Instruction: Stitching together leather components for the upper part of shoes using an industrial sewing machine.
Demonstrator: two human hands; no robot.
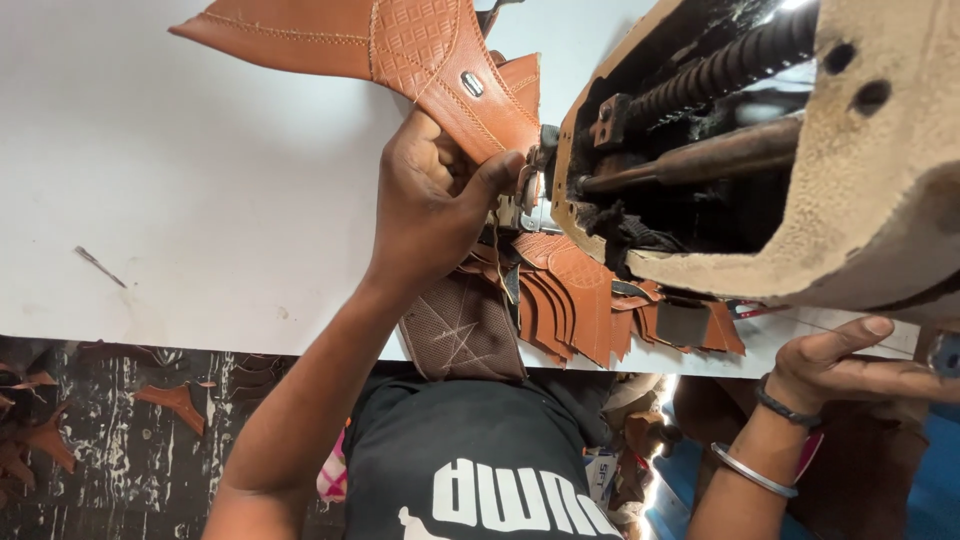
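Left hand (435, 195) gripping tan leather piece (400, 45), seemingly beside sewing machine (800, 170)

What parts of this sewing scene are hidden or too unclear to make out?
Head view only:
- Needle area: hidden behind the left hand and the tan leather piece it pinches.
- Right hand: fingertips run under the sewing machine; what they touch is cut off at the edge.
- Stack of cut leather pieces: overlapped, uncountable.
- Thin object on the white table: too small to identify.
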